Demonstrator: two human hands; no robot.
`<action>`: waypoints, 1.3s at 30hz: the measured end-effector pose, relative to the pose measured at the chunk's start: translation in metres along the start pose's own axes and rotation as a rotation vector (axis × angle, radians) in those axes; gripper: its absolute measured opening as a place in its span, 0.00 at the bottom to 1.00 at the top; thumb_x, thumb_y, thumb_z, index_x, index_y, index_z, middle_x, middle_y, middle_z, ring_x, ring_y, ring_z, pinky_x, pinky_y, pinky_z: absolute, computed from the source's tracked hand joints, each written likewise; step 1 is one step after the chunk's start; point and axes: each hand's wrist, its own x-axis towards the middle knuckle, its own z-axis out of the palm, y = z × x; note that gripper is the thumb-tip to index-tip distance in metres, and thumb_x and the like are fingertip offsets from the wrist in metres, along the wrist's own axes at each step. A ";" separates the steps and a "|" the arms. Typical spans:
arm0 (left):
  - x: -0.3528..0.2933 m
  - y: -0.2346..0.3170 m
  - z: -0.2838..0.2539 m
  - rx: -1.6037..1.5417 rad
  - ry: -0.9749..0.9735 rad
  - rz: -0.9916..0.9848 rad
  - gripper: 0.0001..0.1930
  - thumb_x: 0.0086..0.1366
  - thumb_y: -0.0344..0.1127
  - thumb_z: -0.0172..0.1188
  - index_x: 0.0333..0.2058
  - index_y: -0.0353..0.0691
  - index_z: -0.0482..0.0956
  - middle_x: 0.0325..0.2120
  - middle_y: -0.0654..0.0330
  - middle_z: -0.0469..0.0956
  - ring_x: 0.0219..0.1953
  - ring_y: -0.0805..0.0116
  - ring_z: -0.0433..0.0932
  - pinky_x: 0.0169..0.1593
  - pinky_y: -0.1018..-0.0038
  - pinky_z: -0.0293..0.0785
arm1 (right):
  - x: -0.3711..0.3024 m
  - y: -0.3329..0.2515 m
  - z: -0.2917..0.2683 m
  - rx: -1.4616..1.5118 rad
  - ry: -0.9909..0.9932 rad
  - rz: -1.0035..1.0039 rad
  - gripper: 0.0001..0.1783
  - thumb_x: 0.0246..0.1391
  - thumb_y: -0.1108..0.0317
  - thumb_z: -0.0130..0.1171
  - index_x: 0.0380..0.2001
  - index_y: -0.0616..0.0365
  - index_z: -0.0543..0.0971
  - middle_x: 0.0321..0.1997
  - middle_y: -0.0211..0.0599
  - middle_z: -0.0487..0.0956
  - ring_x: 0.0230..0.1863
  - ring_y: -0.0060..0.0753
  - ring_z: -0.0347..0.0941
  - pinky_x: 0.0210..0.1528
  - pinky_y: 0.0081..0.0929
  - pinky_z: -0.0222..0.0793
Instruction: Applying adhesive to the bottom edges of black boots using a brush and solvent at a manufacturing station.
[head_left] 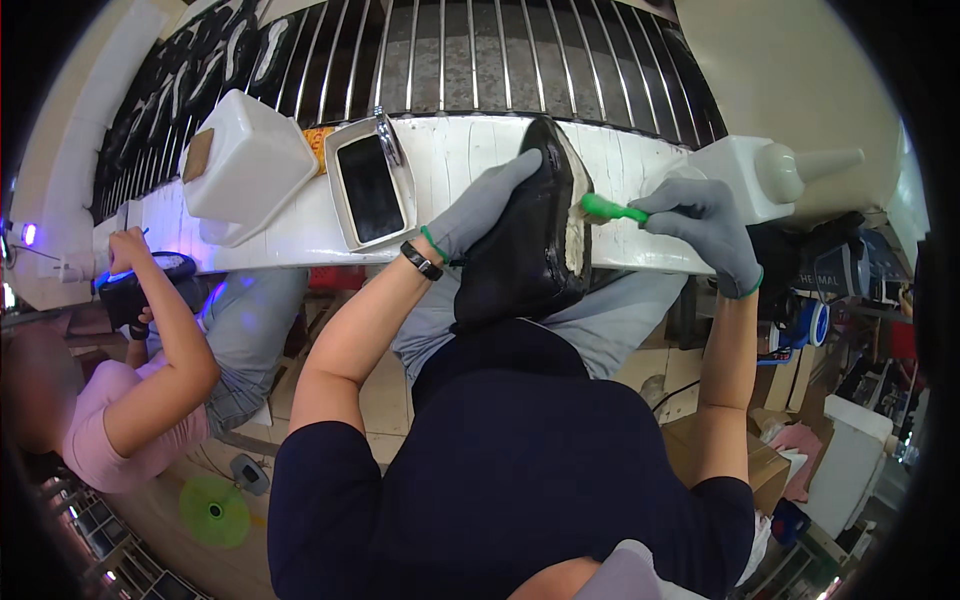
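Observation:
My left hand point(487, 207), in a grey glove with a green cuff, grips a black shoe point(515, 255) by its upper. The shoe is tipped on its side above the table edge and my lap, so its pale, whitish underside point(577, 225) faces right. In my gloved right hand point(705, 228) is a green brush point(607, 208), pinched by its handle. The brush's head meets the edge of that pale underside; its bristles are hard to make out.
A white table point(465, 150) backs onto a rack of metal rollers point(460, 60) with several black shoes point(235, 50) at far left. Left stand a white jug point(250, 165) and a white tray point(408, 190); right, a white spouted bottle point(745, 175). A co-worker point(140, 420) handles another shoe.

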 end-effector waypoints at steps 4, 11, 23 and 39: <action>0.002 0.004 -0.005 0.061 0.008 0.048 0.23 0.70 0.49 0.48 0.48 0.32 0.76 0.42 0.58 0.80 0.40 0.73 0.79 0.47 0.77 0.76 | -0.001 -0.002 0.009 -0.024 -0.048 0.028 0.12 0.40 0.79 0.67 0.33 0.66 0.83 0.27 0.33 0.80 0.30 0.20 0.74 0.35 0.18 0.68; -0.008 -0.001 0.001 0.079 0.005 0.046 0.25 0.69 0.51 0.48 0.48 0.31 0.76 0.40 0.59 0.79 0.40 0.76 0.76 0.47 0.79 0.71 | -0.005 -0.013 -0.005 -0.115 -0.429 -0.172 0.10 0.42 0.74 0.69 0.32 0.63 0.84 0.27 0.33 0.82 0.30 0.19 0.75 0.34 0.20 0.68; -0.011 -0.001 -0.003 0.175 0.024 0.169 0.26 0.68 0.52 0.50 0.49 0.31 0.73 0.38 0.63 0.77 0.38 0.78 0.73 0.46 0.79 0.70 | -0.019 -0.004 0.018 -0.097 -0.221 -0.146 0.10 0.41 0.73 0.70 0.31 0.62 0.84 0.26 0.35 0.81 0.29 0.25 0.76 0.34 0.23 0.69; -0.009 -0.019 -0.025 -0.413 0.038 0.171 0.35 0.66 0.61 0.48 0.61 0.37 0.63 0.54 0.55 0.72 0.51 0.60 0.74 0.56 0.66 0.71 | -0.067 0.102 -0.020 -0.776 0.884 0.338 0.10 0.49 0.64 0.60 0.29 0.59 0.81 0.24 0.46 0.78 0.27 0.45 0.76 0.32 0.38 0.70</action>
